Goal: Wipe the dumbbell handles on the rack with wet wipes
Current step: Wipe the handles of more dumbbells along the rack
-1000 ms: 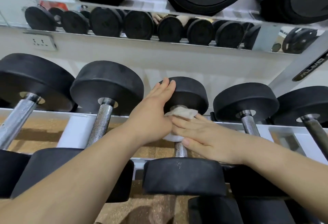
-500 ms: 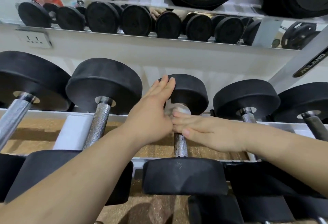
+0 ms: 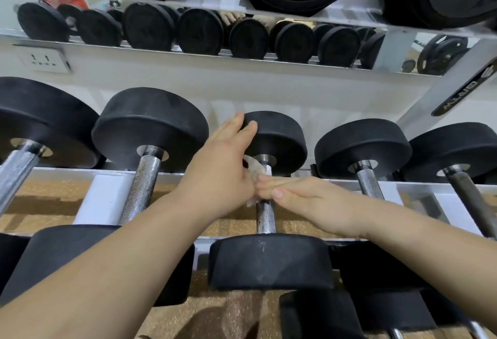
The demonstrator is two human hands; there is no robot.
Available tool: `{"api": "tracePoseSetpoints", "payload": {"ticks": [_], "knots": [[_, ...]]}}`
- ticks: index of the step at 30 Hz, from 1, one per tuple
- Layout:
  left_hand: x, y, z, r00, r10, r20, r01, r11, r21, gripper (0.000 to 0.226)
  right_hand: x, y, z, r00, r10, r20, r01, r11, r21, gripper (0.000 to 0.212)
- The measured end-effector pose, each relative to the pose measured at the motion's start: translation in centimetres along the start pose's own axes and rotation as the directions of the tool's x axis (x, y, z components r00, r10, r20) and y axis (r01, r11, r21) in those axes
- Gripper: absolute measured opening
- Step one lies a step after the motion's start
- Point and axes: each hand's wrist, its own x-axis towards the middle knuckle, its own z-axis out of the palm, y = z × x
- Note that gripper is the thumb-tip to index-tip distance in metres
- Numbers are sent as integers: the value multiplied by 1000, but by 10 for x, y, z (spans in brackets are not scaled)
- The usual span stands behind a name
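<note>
Closing in on the middle dumbbell (image 3: 271, 263), the hands have drawn together over the last second. The wet wipe (image 3: 252, 169), which lay as a flat white pad on top of the handle (image 3: 265, 215) a moment ago, is now bunched into a small wad against the bar just below the far head (image 3: 279, 137). The right hand (image 3: 304, 199) reaches across with its fingers curled over the bar, grasping the wipe around it. The left hand (image 3: 223, 166) keeps its fingers straight and released, tips resting on the far head (its thumb is hidden, so whether it helps hold the wipe cannot be told). This suggests the wipe is wrapped ready for a stroke along the knurling, and the bare near stretch of bar looks not yet done.

The dumbbell lies across the white rails of the rack (image 3: 107, 199), between a left neighbour (image 3: 150, 126) and a right neighbour (image 3: 363, 147). Brown speckled flooring (image 3: 48, 199) shows under the rails. Behind are a pale wall with a socket (image 3: 44, 60) and a mirror strip (image 3: 188, 32) reflecting more weights.
</note>
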Motion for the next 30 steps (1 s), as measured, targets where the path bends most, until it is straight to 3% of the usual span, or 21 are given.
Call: {"api": "tracePoseSetpoints", "payload": {"ticks": [2, 4, 6, 9, 11, 13, 14, 17, 19, 21, 23, 25, 28, 30], "knots": [[-1, 2, 1, 981, 113, -157, -96, 989, 113, 55, -13, -3, 1, 998, 10, 55, -17, 991, 132, 46], [-2, 4, 0, 973, 180, -146, -176, 984, 43, 30, -23, -10, 1, 993, 20, 116, -46, 974, 220, 48], [-7, 5, 3, 979, 202, 7, -201, 977, -68, 23, -25, -10, -4, 985, 61, 159, -123, 900, 419, 52], [-14, 7, 16, 957, 144, 251, -107, 982, -155, 16, -22, -12, -11, 976, 176, 132, -217, 672, 708, 61], [-13, 8, 22, 938, 104, 332, -36, 978, -205, 9, -20, -12, -12, 952, 301, 58, -224, 555, 801, 64], [-9, 10, 21, 916, 73, 394, 37, 963, -266, 10, -16, -7, -12, 916, 401, 11, -232, 506, 831, 61], [-7, 10, 20, 904, 66, 422, 54, 962, -266, 15, -14, -5, -11, 904, 427, -3, -247, 530, 812, 55], [-4, 11, 22, 880, 89, 467, -35, 992, -123, 21, -10, 0, -10, 887, 457, -61, -346, 748, 566, 23], [-3, 12, 26, 887, 69, 457, -32, 996, -88, 15, -9, 2, -9, 886, 460, -65, -387, 808, 444, 19], [2, 12, 30, 935, 33, 354, -15, 999, -51, 12, -7, 0, -10, 880, 471, -60, -403, 809, 428, 26], [10, 10, 32, 986, 16, 165, -35, 993, 111, 13, -4, -1, -11, 870, 487, -71, -415, 803, 427, 27], [14, 7, 33, 999, 20, 36, -27, 981, 194, 17, 0, 0, -11, 859, 506, -82, -426, 793, 436, 23], [14, 5, 35, 998, 23, 53, -26, 997, 66, 10, 5, 3, -9, 844, 527, -98, -432, 778, 456, 21], [13, 4, 30, 983, -16, 184, 16, 1000, 3, 17, 8, 4, -9, 841, 530, -105, -426, 771, 474, 19]]}}
